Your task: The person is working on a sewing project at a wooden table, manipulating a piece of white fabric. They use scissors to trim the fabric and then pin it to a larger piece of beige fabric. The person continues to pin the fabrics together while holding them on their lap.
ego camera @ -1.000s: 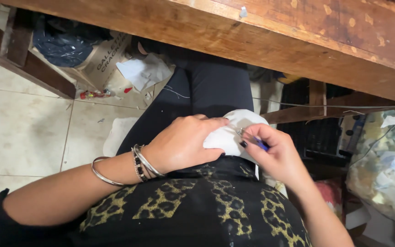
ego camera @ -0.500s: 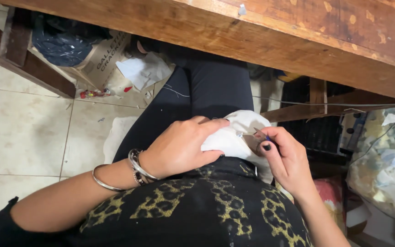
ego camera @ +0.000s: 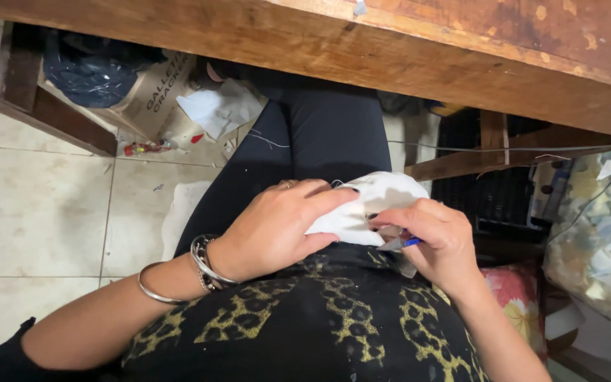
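Note:
A small piece of white fabric lies bunched on my lap, over black trousers. My left hand presses down on its left side, fingers curled over the cloth; silver bangles sit on that wrist. My right hand pinches the fabric's right edge and grips a small tool with a blue handle, its metal tip pointing at the cloth. What kind of tool it is cannot be told. A thin thread runs off to the right.
A wooden table edge hangs just above my knees. On the tiled floor to the left are a cardboard box, a dark plastic bag and white scraps. A clear bag of fabric scraps sits at the right.
My right hand has shifted a little and turned; the blue-handled tool now points left at the fabric's lower edge. My left hand stays pressed on the cloth.

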